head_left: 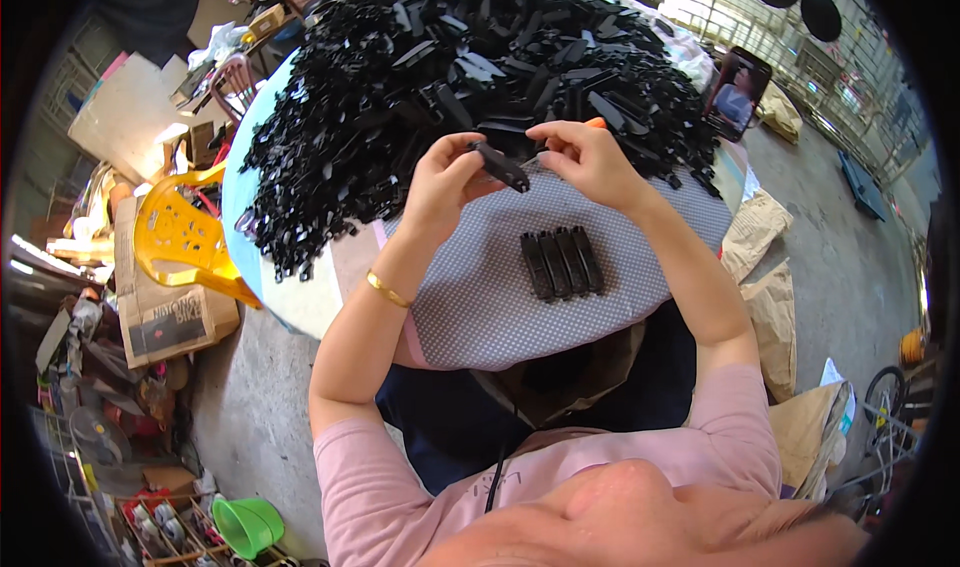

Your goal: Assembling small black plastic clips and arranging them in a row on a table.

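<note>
Black plastic strip point(502, 167) pinched in left grip point(445, 177) and right grip point(585, 157); four strips point(562, 263) lie below.

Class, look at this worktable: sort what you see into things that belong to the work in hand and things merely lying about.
In use: black plastic strip held by left hand and right hand; row of four strips on dotted cloth; big black pile.

Lying about: yellow chair, green bucket, cardboard box, paper sacks.
</note>
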`<action>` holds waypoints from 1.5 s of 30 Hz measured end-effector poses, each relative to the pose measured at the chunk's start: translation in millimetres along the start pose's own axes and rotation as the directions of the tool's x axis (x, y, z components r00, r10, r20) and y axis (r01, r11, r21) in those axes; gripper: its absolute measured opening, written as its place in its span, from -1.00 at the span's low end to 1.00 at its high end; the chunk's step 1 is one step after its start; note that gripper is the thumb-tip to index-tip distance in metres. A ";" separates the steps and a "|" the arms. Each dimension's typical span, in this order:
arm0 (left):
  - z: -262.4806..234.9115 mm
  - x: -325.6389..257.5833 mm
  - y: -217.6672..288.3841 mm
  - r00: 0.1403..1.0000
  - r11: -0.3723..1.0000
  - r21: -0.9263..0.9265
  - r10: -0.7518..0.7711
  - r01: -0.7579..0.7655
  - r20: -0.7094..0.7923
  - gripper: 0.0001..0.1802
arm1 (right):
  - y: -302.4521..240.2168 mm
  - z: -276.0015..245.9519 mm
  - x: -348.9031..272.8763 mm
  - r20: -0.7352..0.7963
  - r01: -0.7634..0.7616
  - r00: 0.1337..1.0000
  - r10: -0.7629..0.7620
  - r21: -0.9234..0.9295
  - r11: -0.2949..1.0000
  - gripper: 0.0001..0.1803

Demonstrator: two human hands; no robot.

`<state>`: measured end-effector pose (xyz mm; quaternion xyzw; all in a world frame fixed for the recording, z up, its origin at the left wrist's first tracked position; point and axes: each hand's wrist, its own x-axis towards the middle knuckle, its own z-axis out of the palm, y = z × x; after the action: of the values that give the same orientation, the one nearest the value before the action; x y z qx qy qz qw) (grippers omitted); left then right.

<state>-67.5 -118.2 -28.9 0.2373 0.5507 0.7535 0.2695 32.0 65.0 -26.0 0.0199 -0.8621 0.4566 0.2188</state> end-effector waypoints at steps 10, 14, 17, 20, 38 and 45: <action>0.8 -3.4 -7.7 0.999 0.986 -0.165 -0.022 0.016 -0.033 -0.66 | -0.7 18.4 -5.8 0.020 0.009 1.000 -0.017 0.336 0.942 -0.85; -0.4 -4.0 -7.3 0.996 0.979 -0.203 -0.023 0.005 -0.083 -0.65 | -5.0 14.8 -5.8 0.091 -0.100 0.994 0.059 0.552 0.828 -0.83; 7.0 -5.4 -7.7 0.998 0.978 -0.207 -0.018 0.003 -0.068 -0.67 | -1.1 17.0 -6.6 0.068 -0.084 0.996 0.055 0.560 0.825 -0.83; 14.1 -10.5 -3.2 1.000 0.989 -0.149 -0.021 0.020 -0.006 -0.67 | 0.2 14.2 -5.0 -0.018 -0.052 0.997 0.071 0.506 0.861 -0.84; 9.0 -10.7 -10.0 0.933 0.960 -0.207 -0.111 0.190 0.342 -0.56 | 0.2 10.8 -8.5 -0.240 0.124 0.970 -0.027 0.400 0.908 -0.83; 16.1 -14.2 -11.2 0.942 0.978 -0.153 -0.086 0.142 0.325 -0.51 | -8.0 15.6 -11.5 -0.312 0.457 0.809 -0.498 -0.200 0.867 -0.89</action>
<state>-44.7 -113.6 -36.0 0.2985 0.4453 0.7338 0.4174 38.7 46.0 -32.0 0.1412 -0.8003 0.3323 0.4787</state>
